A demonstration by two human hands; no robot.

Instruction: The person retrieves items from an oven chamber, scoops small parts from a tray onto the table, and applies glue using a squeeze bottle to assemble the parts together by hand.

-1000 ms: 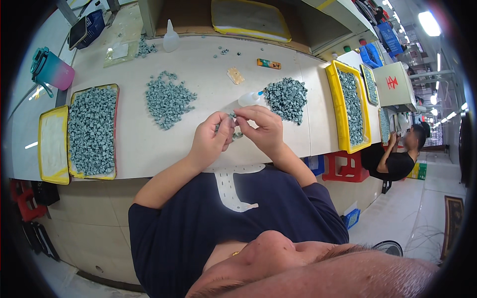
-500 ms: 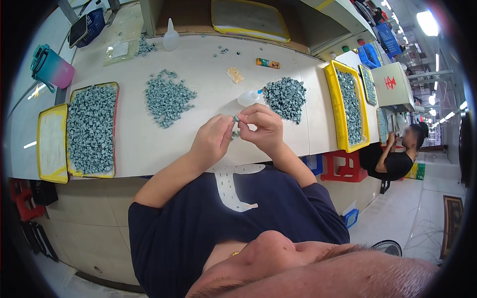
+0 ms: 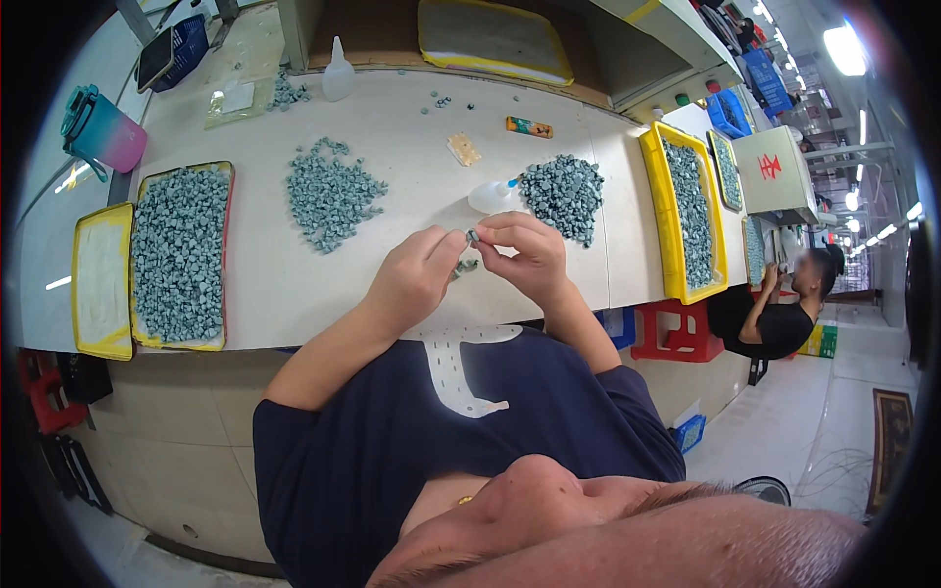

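Note:
Above the near part of the white table, my two hands meet fingertip to fingertip. In the pinch of my right hand [image 3: 529, 257] sits a small grey-green piece [image 3: 472, 236], like a little stone or part. My left hand [image 3: 414, 276] is closed, its thumb and finger pressed together right beside that piece; what lies in this pinch is too small to make out. A few more grey-green pieces [image 3: 465, 267] lie just below the fingers. Beyond my right hand rests a squeeze bottle [image 3: 490, 197] with a blue tip, touching a dark heap of pieces [image 3: 562, 196].
A paler heap [image 3: 333, 194] lies left of centre. Farther left are a filled tray [image 3: 179, 257], a yellow-rimmed tray [image 3: 104, 284] and a teal-pink bottle [image 3: 103, 134]. A yellow basket [image 3: 720, 235] of pieces stands right. Behind is a shelf [image 3: 363, 39]; a co-worker [image 3: 784, 304] sits far right.
My right hand has shifted slightly right with the small piece, and its fingers have straightened a little. My left hand has tilted a bit and stays close to it.

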